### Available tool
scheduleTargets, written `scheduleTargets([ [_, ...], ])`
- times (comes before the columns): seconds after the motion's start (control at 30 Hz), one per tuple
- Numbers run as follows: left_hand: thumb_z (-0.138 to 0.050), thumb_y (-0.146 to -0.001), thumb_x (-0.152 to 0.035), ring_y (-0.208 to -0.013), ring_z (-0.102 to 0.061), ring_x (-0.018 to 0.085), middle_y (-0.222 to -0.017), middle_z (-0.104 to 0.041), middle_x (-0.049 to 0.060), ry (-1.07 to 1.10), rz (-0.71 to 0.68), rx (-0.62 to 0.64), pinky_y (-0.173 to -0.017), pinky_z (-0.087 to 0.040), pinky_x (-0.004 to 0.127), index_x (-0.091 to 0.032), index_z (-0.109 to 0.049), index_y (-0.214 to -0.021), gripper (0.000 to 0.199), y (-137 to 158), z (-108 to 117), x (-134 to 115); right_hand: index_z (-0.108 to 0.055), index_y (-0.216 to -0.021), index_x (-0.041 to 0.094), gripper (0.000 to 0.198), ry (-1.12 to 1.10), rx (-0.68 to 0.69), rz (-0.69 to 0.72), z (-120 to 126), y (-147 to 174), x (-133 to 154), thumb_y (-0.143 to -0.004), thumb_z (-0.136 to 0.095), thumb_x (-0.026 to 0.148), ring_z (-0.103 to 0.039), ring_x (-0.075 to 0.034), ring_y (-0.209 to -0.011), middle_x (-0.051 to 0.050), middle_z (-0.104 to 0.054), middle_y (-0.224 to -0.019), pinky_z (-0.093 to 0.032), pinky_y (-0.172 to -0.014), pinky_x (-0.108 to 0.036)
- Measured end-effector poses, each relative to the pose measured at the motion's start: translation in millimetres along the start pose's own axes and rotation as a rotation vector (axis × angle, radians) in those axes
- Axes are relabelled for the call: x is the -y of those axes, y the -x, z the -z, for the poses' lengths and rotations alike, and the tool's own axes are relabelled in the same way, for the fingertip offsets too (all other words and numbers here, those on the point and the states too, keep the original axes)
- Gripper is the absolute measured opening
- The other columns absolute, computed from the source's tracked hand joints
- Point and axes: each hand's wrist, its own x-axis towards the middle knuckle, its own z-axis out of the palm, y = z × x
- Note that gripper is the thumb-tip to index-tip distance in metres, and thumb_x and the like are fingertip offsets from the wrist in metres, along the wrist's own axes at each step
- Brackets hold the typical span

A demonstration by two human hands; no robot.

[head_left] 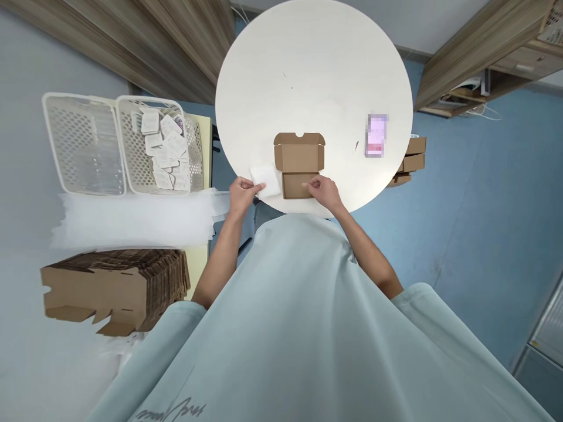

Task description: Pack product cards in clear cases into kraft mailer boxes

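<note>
A small brown cardboard box lies near the front edge of the round white table, its lid folded back away from me. My left hand pinches a flat, square white foam-wrapped packet at its left side, just left of the box. My right hand reaches over the box's right wall, with thumb and fingertips drawn together above the tray. Whatever those right fingertips hold, if anything, is too small to make out.
A pixelated phone lies on the round table at right. To my left are white baskets, one with white packets, a stack of white foam sheets and flattened cardboard boxes. More brown boxes sit beyond the table's right edge.
</note>
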Motion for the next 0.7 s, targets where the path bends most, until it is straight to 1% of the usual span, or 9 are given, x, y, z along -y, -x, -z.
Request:
scheduleTargets([
  [0.1, -0.086, -0.077, -0.037, -0.097, -0.076, 0.024, -0.089, -0.074, 0.0, 0.185, 0.0, 0.169, -0.087, -0.062, 0.036, -0.026, -0.046, -0.085, 0.042, 21.7, -2.6, -1.7, -0.079, -0.124, 0.021, 0.05, -0.337, 0.133, 0.006, -0.8, -3.2, 3.4, -0.095, -0.088, 0.061, -0.078, -0.029, -0.124, -0.013, -0.084, -0.134, -0.065, -0.105, -0.042],
  [0.17, -0.089, -0.075, -0.041, -0.096, -0.076, 0.024, -0.09, -0.075, 0.001, 0.245, 0.005, 0.248, -0.086, -0.062, 0.037, -0.026, -0.046, -0.084, 0.047, 30.9, -10.1, -4.7, -0.079, -0.129, 0.021, 0.062, -0.492, 0.239, -0.007, -1.0, -4.1, 4.2, -0.086, -0.096, 0.062, -0.078, -0.029, -0.126, -0.013, -0.083, -0.136, -0.066, -0.109, -0.043],
  [0.23, -0.094, -0.072, -0.045, -0.096, -0.077, 0.025, -0.092, -0.076, 0.002, 0.276, 0.013, 0.296, -0.086, -0.063, 0.038, -0.025, -0.047, -0.083, 0.052, 34.8, -21.3, -8.0, -0.081, -0.123, 0.02, 0.064, -0.564, 0.291, -0.018, -2.3, -4.8, 2.2, -0.078, -0.102, 0.06, -0.08, -0.028, -0.119, -0.012, -0.086, -0.128, -0.067, -0.106, -0.043],
  [0.3, -0.099, -0.069, -0.045, -0.097, -0.077, 0.026, -0.092, -0.078, 0.002, 0.296, 0.012, 0.332, -0.087, -0.063, 0.039, -0.025, -0.049, -0.083, 0.056, 33.8, -34.5, -10.3, -0.083, -0.111, 0.019, 0.059, -0.572, 0.261, -0.027, -5.2, -6.8, -3.0, -0.074, -0.105, 0.058, -0.081, -0.026, -0.108, -0.01, -0.088, -0.115, -0.068, -0.1, -0.041],
  [0.37, -0.101, -0.067, -0.041, -0.096, -0.078, 0.025, -0.092, -0.079, 0.003, 0.309, 0.014, 0.349, -0.089, -0.064, 0.039, -0.025, -0.051, -0.083, 0.055, 29.0, -48.8, -11.0, -0.083, -0.1, 0.018, 0.049, -0.543, 0.185, -0.045, -9.3, -11.0, -10.8, -0.074, -0.105, 0.054, -0.08, -0.023, -0.098, -0.007, -0.087, -0.103, -0.068, -0.094, -0.038],
  [0.43, -0.1, -0.07, -0.035, -0.094, -0.078, 0.024, -0.091, -0.08, 0.003, 0.273, 0.036, 0.328, -0.091, -0.064, 0.039, -0.024, -0.055, -0.084, 0.048, 22.4, -63.5, -10.3, -0.082, -0.091, 0.019, 0.037, -0.479, 0.101, -0.082, -13.8, -17.7, -19.2, -0.079, -0.102, 0.047, -0.078, -0.02, -0.088, -0.004, -0.084, -0.092, -0.067, -0.089, -0.035],
  [0.53, -0.091, -0.08, -0.028, -0.097, -0.079, 0.024, -0.098, -0.083, 0.006, 0.095, 0.051, 0.256, -0.094, -0.064, 0.038, -0.022, -0.063, -0.088, 0.03, 13.2, -84.3, -8.7, -0.078, -0.078, 0.021, 0.023, -0.295, 0.004, -0.153, -19.5, -29.7, -28.9, -0.087, -0.093, 0.036, -0.075, -0.018, -0.076, 0.001, -0.078, -0.08, -0.065, -0.083, -0.032],
  [0.63, -0.086, -0.087, -0.025, -0.11, -0.082, 0.026, -0.113, -0.087, 0.009, -0.129, -0.008, 0.204, -0.104, -0.062, 0.036, -0.021, -0.071, -0.094, 0.016, 8.2, -100.7, -8.1, -0.07, -0.066, 0.023, 0.032, -0.064, -0.034, -0.172, -23.3, -39.0, -32.5, -0.094, -0.083, 0.03, -0.075, -0.019, -0.076, 0.002, -0.071, -0.072, -0.061, -0.08, -0.029],
  [0.7, -0.084, -0.091, -0.026, -0.118, -0.082, 0.027, -0.119, -0.088, 0.01, -0.237, -0.046, 0.181, -0.11, -0.06, 0.037, -0.021, -0.076, -0.102, 0.014, 7.8, -108.6, -7.3, -0.063, -0.062, 0.024, 0.04, 0.075, -0.044, -0.159, -25.7, -43.0, -32.8, -0.098, -0.078, 0.028, -0.074, -0.021, -0.078, 0.001, -0.068, -0.069, -0.058, -0.08, -0.029],
])
